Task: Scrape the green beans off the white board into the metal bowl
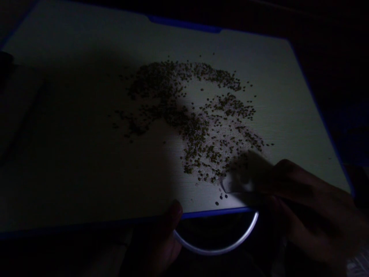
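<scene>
Pinches a pale scraper point(235, 185) narrowly in the right hand point(309, 196), over the near right part of the board point(282, 115). Holds it low and slanted to the board's surface, probably to let the front edge work along the board. Laps the left hand point(165, 240) over the middle of the board's near edge by the thumb, likely to steady the board; cannot tell how tight, with fingers lost in the dark below. Has small dark seeds point(198, 130) spread loosely from the board's middle to its near right part, perhaps thinly enough to see singly. Shows a shiny curved rim point(219, 252) below the board's near edge, between the hands, seemingly placed under anything slipping off there.
</scene>
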A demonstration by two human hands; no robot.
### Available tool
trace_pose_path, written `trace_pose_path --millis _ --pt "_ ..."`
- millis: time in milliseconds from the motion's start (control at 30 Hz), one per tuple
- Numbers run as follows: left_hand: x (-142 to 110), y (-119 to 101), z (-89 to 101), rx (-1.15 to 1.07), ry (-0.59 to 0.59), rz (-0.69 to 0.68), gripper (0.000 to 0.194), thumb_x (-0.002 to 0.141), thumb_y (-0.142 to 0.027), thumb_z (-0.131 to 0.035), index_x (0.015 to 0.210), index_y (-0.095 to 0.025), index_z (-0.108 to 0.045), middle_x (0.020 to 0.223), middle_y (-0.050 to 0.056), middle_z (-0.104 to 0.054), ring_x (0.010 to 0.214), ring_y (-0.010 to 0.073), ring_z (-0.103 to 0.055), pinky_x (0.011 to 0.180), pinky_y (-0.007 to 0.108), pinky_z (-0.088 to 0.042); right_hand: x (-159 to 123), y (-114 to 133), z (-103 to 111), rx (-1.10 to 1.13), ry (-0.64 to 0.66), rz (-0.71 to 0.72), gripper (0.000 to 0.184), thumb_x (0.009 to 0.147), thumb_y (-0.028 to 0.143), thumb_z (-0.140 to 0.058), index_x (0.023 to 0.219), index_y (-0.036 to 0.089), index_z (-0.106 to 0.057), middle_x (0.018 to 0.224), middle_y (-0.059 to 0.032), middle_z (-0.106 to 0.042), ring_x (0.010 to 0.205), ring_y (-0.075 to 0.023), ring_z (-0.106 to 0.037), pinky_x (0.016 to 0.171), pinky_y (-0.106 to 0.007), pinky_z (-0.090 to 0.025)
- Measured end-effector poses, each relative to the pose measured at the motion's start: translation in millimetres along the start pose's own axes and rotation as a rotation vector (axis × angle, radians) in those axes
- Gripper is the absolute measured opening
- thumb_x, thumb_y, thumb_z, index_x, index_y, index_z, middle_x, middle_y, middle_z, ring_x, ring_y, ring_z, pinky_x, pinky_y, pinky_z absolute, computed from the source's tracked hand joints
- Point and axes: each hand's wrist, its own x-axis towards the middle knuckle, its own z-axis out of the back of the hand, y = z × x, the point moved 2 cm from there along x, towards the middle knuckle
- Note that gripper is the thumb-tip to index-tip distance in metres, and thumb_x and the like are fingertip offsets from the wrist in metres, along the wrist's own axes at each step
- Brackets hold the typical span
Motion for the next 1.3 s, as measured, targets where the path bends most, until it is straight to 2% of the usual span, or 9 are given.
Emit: trace_pose_path --millis 200,367,533,667,833,933,1033,1167,1300 --pt "-5.5 -5.5 -8.0 -0.042 -0.016 -0.007 0.006 0.089 -0.028 -0.089 0.090 -0.034 -0.089 0.119 -0.006 -0.090 0.158 0.0338 -0.052 0.134 0.048 -0.034 -1.7 1.7 2.3 -0.092 0.059 0.064 0.019 0.086 0.009 -0.075 0.098 0.022 -0.081 0.085 -0.0040 -0.080 0.077 -0.0225 -0.079 0.062 -0.037 -0.064" --pt "-6.8 -3.8 -11.5 -0.038 -0.053 0.029 0.006 0.085 -0.027 -0.092 0.083 -0.031 -0.087 0.120 -0.004 -0.090 0.159 0.0352 -0.051 0.132 0.049 -0.037 -8.8 -0.6 5.3 -0.118 0.090 0.077 0.023 0.084 0.011 -0.075 0.101 0.024 -0.083 0.087 -0.0039 -0.082 0.080 -0.0247 -0.081 0.070 -0.042 -0.069" --pt "-7.7 -5.3 -15.6 -0.064 0.031 0.055 0.008 0.082 -0.028 -0.094 0.078 -0.028 -0.087 0.118 0.000 -0.090 0.156 0.0398 -0.054 0.134 0.056 -0.036 -13.5 0.2 5.9 -0.093 0.075 0.067 0.021 0.085 0.012 -0.075 0.100 0.023 -0.084 0.085 -0.0042 -0.082 0.080 -0.0265 -0.081 0.074 -0.047 -0.070" --pt "-7.2 -7.3 -9.2 -0.029 -0.004 0.078 0.005 0.087 -0.029 -0.091 0.092 -0.031 -0.089 0.111 -0.003 -0.091 0.154 0.0361 -0.058 0.133 0.051 -0.036 -14.7 0.1 4.0 -0.092 0.026 0.032 0.019 0.085 0.012 -0.077 0.099 0.023 -0.084 0.090 -0.0054 -0.083 0.081 -0.0259 -0.081 0.077 -0.047 -0.070" --pt "-4.6 -4.7 0.5 -0.012 -0.011 0.043 0.033 0.089 -0.035 -0.089 0.122 -0.032 -0.087 0.126 0.001 -0.089 0.157 0.0376 -0.053 0.134 0.054 -0.036 -4.0 0.9 1.1 -0.068 0.033 0.007 0.025 0.085 0.009 -0.076 0.105 0.023 -0.083 0.082 -0.0034 -0.079 0.073 -0.0218 -0.078 0.061 -0.035 -0.063" --pt "-4.2 -3.5 -0.3 0.002 -0.026 0.073 0.048 0.087 -0.034 -0.091 0.134 -0.034 -0.082 0.136 0.003 -0.085 0.156 0.0403 -0.054 0.133 0.059 -0.039 1.0 1.9 -0.1 -0.107 0.036 0.013 0.027 0.086 0.010 -0.077 0.107 0.024 -0.083 0.082 -0.0034 -0.079 0.073 -0.0222 -0.078 0.058 -0.034 -0.060" --pt "-4.0 -4.7 -4.1 0.050 -0.027 0.061 0.060 0.084 -0.036 -0.094 0.141 -0.036 -0.078 0.135 0.003 -0.086 0.154 0.0408 -0.056 0.132 0.058 -0.042 -0.8 1.4 -0.3 -0.112 0.048 0.014 0.025 0.085 0.010 -0.078 0.107 0.022 -0.083 0.085 -0.0046 -0.080 0.076 -0.0227 -0.078 0.061 -0.035 -0.061" --pt "-2.9 -3.9 -3.7 0.020 -0.009 0.007 0.065 0.085 -0.032 -0.094 0.146 -0.037 -0.074 0.139 0.003 -0.084 0.153 0.0399 -0.058 0.131 0.057 -0.044 -5.9 1.5 1.0 -0.146 0.085 0.041 0.019 0.088 0.013 -0.080 0.104 0.022 -0.082 0.090 -0.0045 -0.082 0.079 -0.0223 -0.079 0.066 -0.035 -0.065" --pt "0.4 0.3 10.2 -0.026 -0.003 0.056 0.062 0.088 -0.031 -0.091 0.148 -0.032 -0.073 0.141 0.006 -0.083 0.152 0.0401 -0.060 0.130 0.060 -0.044 -7.3 3.2 2.7 -0.193 0.101 0.102 0.014 0.092 0.014 -0.076 0.102 0.021 -0.083 0.098 -0.0059 -0.084 0.093 -0.0226 -0.082 0.085 -0.035 -0.070"
